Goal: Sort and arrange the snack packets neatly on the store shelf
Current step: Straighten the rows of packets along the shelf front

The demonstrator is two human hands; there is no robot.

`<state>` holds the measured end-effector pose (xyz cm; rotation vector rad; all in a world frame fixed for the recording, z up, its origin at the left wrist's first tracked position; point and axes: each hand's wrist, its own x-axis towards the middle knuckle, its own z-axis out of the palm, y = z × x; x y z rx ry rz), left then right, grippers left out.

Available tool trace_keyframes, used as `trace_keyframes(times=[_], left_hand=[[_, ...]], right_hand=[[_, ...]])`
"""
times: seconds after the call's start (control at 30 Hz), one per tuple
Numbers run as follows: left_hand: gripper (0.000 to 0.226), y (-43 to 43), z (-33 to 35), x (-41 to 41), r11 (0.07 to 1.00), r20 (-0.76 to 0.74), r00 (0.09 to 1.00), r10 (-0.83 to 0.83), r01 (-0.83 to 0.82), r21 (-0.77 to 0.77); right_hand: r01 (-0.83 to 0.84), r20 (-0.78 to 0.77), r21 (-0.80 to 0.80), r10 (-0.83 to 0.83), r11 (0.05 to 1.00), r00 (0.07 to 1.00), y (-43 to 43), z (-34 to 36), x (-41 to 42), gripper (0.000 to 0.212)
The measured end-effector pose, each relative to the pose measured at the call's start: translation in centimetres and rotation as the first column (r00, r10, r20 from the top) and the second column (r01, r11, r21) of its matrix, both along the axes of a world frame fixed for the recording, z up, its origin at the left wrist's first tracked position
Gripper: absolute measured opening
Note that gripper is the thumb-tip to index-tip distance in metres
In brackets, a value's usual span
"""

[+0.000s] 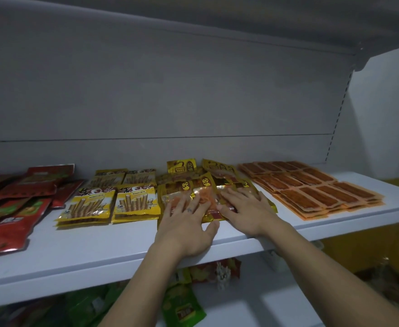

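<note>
A loose pile of gold-and-orange snack packets (pixel 207 182) lies at the middle of the white shelf (pixel 99 251). My left hand (pixel 185 226) lies flat on the pile's front left part, fingers straight and spread. My right hand (pixel 248 208) presses flat on the pile's front right part, fingers straight. Left of the pile, yellow wafer-roll packets (pixel 109 199) lie in two neat rows of stacks. Red packets (pixel 17 204) are scattered at the far left. Flat orange strip packets (pixel 311 187) lie in tidy overlapping rows to the right.
The grey back panel (pixel 170 102) and an upper shelf (pixel 240 17) close in the space above. Below the shelf edge, green and red packets (pixel 184 303) lie on a lower shelf. A white wall (pixel 387 114) stands at the right.
</note>
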<state>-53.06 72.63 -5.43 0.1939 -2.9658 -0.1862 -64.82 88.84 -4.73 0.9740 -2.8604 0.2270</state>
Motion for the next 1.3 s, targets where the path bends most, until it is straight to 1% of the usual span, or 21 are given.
trace_keyframes(times=[0.1, 0.2, 0.3, 0.47, 0.53, 0.6, 0.8, 0.97, 1.03, 1.1, 1.17, 1.3], left_hand=[[0.067, 0.0, 0.1, 0.1, 1.0, 0.01, 1.0, 0.004, -0.004, -0.015], [0.067, 0.1, 0.7, 0.0, 0.999, 0.005, 1.0, -0.001, 0.001, -0.045], [0.066, 0.6, 1.3, -0.2, 0.999, -0.031, 0.999, -0.015, 0.014, -0.036], [0.062, 2.5, 2.7, -2.5, 0.999, -0.091, 0.996, -0.021, 0.019, -0.026], [0.063, 3.5, 2.9, -3.6, 0.999, -0.111, 0.993, -0.031, 0.027, -0.041], [0.062, 4.7, 2.8, -4.5, 0.999, -0.107, 0.994, -0.037, 0.033, -0.043], [0.061, 8.0, 4.1, -8.5, 0.999, -0.033, 0.999, 0.01, -0.012, -0.048], [0.061, 12.0, 5.9, -13.0, 0.999, -0.052, 0.998, 0.032, -0.034, -0.042], [0.061, 13.7, 6.3, -15.3, 0.997, -0.06, 0.997, 0.042, -0.046, -0.054], [0.062, 15.2, 6.5, -17.7, 0.998, -0.03, 0.998, 0.062, -0.063, -0.028], [0.06, 16.6, 6.3, -20.9, 0.993, -0.008, 0.993, 0.121, -0.121, 0.002], [0.055, 16.7, 6.3, -24.9, 0.967, 0.023, 0.969, 0.245, -0.246, 0.065]], right_hand=[[-0.004, 0.02, 0.001, 0.004, 1.0, 1.0, -0.1, 0.0, 0.0, 0.073], [-0.004, 0.018, -0.027, 0.004, 1.0, 1.0, -0.1, 0.3, 0.1, 0.066], [-0.018, -0.031, -0.05, 0.016, 0.999, 0.999, 0.0, 0.3, 0.4, 0.057], [-0.067, -0.117, -0.183, 0.046, 0.981, 0.992, 1.4, 1.0, 0.4, 0.054], [-0.066, -0.147, -0.195, 0.037, 0.979, 0.988, 2.8, 1.7, -0.4, 0.054], [-0.062, -0.149, -0.172, 0.036, 0.983, 0.988, 4.3, 2.5, -1.4, 0.055], [-0.062, -0.134, -0.078, 0.051, 0.995, 0.99, 8.4, 4.9, -5.8, 0.055], [-0.095, -0.101, -0.049, 0.089, 0.994, 0.991, 13.1, 7.3, -11.4, 0.056], [-0.127, -0.062, -0.06, 0.123, 0.99, 0.99, 15.2, 8.0, -14.0, 0.053], [-0.175, 0.006, -0.082, 0.176, 0.981, 0.984, 17.5, 8.3, -16.8, 0.048], [-0.205, 0.054, -0.111, 0.212, 0.972, 0.976, 20.1, 8.3, -19.9, 0.046], [-0.196, 0.094, -0.069, 0.202, 0.978, 0.975, 21.5, 8.7, -25.1, 0.049]])
